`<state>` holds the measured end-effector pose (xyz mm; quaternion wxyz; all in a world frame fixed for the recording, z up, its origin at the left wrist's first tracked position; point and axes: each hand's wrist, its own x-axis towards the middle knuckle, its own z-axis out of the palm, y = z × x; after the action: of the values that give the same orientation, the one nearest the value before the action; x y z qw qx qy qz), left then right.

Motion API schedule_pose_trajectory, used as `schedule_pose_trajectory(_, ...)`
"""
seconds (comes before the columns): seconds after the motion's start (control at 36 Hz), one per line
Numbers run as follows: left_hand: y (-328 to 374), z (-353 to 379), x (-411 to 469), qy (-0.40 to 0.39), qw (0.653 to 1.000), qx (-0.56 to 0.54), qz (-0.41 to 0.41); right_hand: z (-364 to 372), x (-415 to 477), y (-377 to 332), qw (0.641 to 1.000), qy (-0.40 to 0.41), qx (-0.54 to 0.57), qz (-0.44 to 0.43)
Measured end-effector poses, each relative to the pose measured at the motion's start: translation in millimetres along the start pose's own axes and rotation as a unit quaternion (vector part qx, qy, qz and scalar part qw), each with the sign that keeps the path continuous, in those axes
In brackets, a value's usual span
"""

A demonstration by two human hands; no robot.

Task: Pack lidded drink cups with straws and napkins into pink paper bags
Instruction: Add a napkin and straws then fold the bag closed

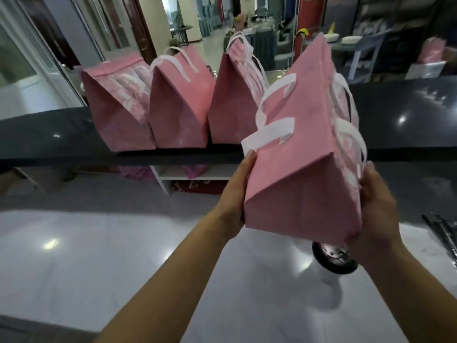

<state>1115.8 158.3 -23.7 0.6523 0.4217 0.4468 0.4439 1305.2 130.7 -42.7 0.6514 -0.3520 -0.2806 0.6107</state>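
Note:
I hold a pink paper bag (304, 154) with white handles in the air between both hands, in front of the dark counter (408, 112). My left hand (238, 191) presses its left side and my right hand (378, 206) grips its right side near the base. Three more pink bags stand in a row on the counter: one at the left (116, 105), one in the middle (178, 105), one to the right (235, 100). Below the held bag, a lidded cup (333, 256) with a dark lid stands on the white surface, partly hidden. What the bags contain is hidden.
A glossy white worktop (99, 243) spreads below my arms. A white shelf (193, 174) sits under the counter. Dark straws or utensils (442, 233) lie at the right edge. Behind the counter are chairs, tables and another pink bag (431, 52).

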Motion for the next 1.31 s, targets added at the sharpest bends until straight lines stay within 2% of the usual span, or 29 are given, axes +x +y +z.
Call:
schedule_pose_trajectory(0.17, 34.5, 29.3, 62.0, -0.013, 1.000, -0.019, 0.015, -0.5, 72.7, -47.4, 0.999, -0.011, -0.017, -0.032)
schedule_pose_trajectory(0.28, 42.9, 38.0, 84.7, -0.036, 0.999, -0.015, 0.011, -4.6, 109.6, -58.1, 0.996, -0.025, -0.078, -0.035)
schedule_pose_trajectory(0.36, 35.4, 38.6, 96.8, -0.053, 0.998, -0.027, 0.027, -8.6, 123.1, -54.9, 0.992, -0.071, -0.084, -0.056)
schedule_pose_trajectory(0.44, 17.0, 32.7, 112.9, -0.039, 0.996, 0.006, 0.083, -24.3, 129.8, -45.7, 0.981, -0.099, -0.123, -0.113)
schedule_pose_trajectory(0.53, 3.1, 26.0, 127.3, -0.020, 0.988, 0.080, 0.133, -36.5, 132.4, -38.2, 0.927, -0.112, -0.314, -0.171)
schedule_pose_trajectory(0.56, 1.5, 24.9, 131.0, -0.004, 0.987, 0.081, 0.140, -36.5, 135.2, -35.2, 0.918, -0.110, -0.336, -0.180)
schedule_pose_trajectory(0.67, 1.8, 23.2, 145.5, 0.054, 0.983, 0.082, 0.154, -30.4, 157.0, -24.1, 0.923, -0.095, -0.312, -0.205)
schedule_pose_trajectory(0.81, 2.2, 20.5, 153.7, 0.077, 0.978, 0.128, 0.145, -20.8, 198.7, -20.7, 0.932, -0.057, -0.303, -0.188)
schedule_pose_trajectory(0.97, -9.4, 7.2, 146.6, 0.060, 0.978, 0.156, 0.124, -17.2, 234.9, -25.7, 0.916, -0.063, -0.357, -0.172)
schedule_pose_trajectory(1.31, -7.6, -11.0, 107.6, 0.065, 0.975, 0.197, 0.079, -12.5, 240.6, -38.3, 0.902, -0.025, -0.411, -0.128)
